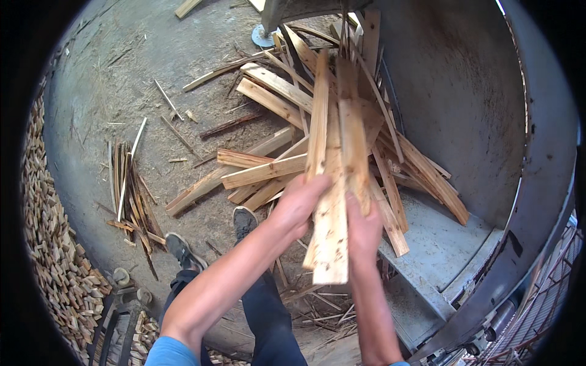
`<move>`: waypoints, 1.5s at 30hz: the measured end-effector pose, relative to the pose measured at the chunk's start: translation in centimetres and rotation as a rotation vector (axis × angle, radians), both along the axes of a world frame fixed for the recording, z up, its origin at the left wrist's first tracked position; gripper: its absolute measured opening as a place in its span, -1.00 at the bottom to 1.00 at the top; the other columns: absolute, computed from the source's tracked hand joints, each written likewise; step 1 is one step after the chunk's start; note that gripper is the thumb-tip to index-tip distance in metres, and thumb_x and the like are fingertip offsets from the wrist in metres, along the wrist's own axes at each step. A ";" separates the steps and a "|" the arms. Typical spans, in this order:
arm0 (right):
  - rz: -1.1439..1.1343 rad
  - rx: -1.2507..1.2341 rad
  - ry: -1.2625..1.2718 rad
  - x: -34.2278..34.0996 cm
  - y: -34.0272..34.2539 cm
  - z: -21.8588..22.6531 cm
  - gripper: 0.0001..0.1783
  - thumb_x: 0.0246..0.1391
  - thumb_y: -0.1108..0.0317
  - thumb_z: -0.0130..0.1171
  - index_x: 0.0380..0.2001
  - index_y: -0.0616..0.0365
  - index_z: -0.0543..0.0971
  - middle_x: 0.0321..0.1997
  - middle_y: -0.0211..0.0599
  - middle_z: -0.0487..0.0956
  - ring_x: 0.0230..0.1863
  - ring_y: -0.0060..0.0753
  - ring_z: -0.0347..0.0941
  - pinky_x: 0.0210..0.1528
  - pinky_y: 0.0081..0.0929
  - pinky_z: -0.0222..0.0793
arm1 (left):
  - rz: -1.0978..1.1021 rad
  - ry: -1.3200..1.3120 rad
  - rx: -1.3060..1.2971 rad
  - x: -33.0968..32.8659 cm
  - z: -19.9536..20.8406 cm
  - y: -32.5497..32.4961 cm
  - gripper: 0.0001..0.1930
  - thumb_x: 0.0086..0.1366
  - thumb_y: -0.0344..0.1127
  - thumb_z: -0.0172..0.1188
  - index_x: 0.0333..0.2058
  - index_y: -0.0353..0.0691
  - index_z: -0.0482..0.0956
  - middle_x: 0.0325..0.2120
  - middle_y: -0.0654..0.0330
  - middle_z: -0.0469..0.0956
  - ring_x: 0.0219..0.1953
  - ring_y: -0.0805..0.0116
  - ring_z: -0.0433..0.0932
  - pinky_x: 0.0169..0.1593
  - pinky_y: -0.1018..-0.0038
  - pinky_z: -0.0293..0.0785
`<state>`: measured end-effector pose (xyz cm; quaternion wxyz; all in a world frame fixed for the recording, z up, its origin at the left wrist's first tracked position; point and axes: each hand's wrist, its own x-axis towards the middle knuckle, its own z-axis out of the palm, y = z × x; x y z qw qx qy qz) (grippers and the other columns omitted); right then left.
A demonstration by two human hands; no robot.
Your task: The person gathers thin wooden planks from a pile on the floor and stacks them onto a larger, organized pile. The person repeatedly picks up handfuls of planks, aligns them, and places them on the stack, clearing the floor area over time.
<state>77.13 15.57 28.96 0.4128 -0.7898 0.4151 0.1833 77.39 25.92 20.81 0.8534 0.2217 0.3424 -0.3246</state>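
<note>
Several long, pale wooden boards [331, 232] with knots point away from me, held as a loose bundle between both hands. My left hand [302, 204] is closed around the bundle's left edge. On its right side, my right hand [364, 229] grips it, slightly blurred. The far ends of the boards overlap a heap of more boards [268, 100], so where they end is hard to make out. That heap lies criss-cross, partly on the concrete floor and partly on a grey metal ledge [421, 244].
A tall grey metal wall [458, 91] rises on the right. Thin sticks [131, 195] lie bunched on the floor [134, 73] at left. Small cut wood pieces [55, 244] are stacked along the far left. A light-blue disc [263, 36] lies beyond the heap. My shoes [183, 250] stand below it.
</note>
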 end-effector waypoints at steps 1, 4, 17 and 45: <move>0.048 -0.018 -0.031 -1.7 0.7 -0.2 -0.62 0.22 0.22 0.18 -0.11 0.37 0.50 -0.22 0.02 0.63 -0.21 -0.24 0.59 -0.10 -0.32 0.51 | -0.037 -0.015 0.026 -1.3 1.2 2.0 -0.65 0.30 -0.37 0.07 -0.01 -0.49 0.39 -0.16 0.00 0.57 -0.18 0.30 0.61 -0.07 0.34 0.62; 0.136 0.046 -0.056 -6.0 6.7 2.0 -0.68 0.16 0.35 0.26 -0.12 0.35 0.48 -0.22 -0.08 0.63 -0.20 -0.34 0.56 -0.10 -0.39 0.48 | 0.048 0.044 0.155 -7.0 3.3 8.0 -0.57 0.24 -0.45 0.14 0.07 -0.47 0.36 -0.13 0.03 0.56 -0.15 0.35 0.60 -0.04 0.42 0.59; 0.486 0.510 0.131 -18.7 20.9 -15.9 -0.52 0.11 0.17 0.31 -0.02 0.25 0.48 -0.14 -0.12 0.65 -0.11 -0.30 0.60 -0.03 -0.37 0.45 | 0.169 0.127 0.693 -24.3 -7.5 25.3 -0.43 0.11 -0.49 0.25 0.13 -0.36 0.31 -0.10 0.12 0.54 -0.09 0.38 0.55 0.04 0.44 0.49; 1.471 -0.432 0.536 -13.7 -6.5 -31.4 -0.55 0.18 0.10 0.16 -0.04 0.24 0.44 -0.26 0.10 0.64 -0.25 0.12 0.61 -0.21 -0.06 0.52 | -0.932 -0.792 1.569 -11.1 -27.2 8.0 -0.31 -0.09 -0.15 0.49 0.01 -0.24 0.39 -0.15 0.02 0.43 -0.04 0.02 0.43 0.05 0.09 0.37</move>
